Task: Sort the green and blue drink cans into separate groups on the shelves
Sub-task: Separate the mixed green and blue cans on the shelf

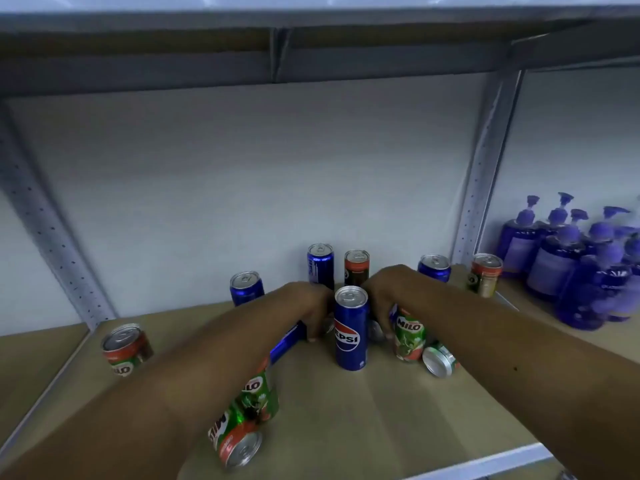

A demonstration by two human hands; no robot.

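While green Milo cans (249, 415) still lie tipped at the shelf (346, 410) front among upright blue Pepsi cans (350, 329), sorting looks barely begun, colours mixed through to the back row. Further in, left hand (313, 306) curled round a lying blue can (289, 342); right hand (381, 299) closed on something half hidden beside an upright Milo can (408, 336), hold unclear.

The wooden shelf (346, 410) holds blue Pepsi cans (350, 329) and green Milo cans (126, 349) around both hands; purple pump bottles (554, 258) stand far right.
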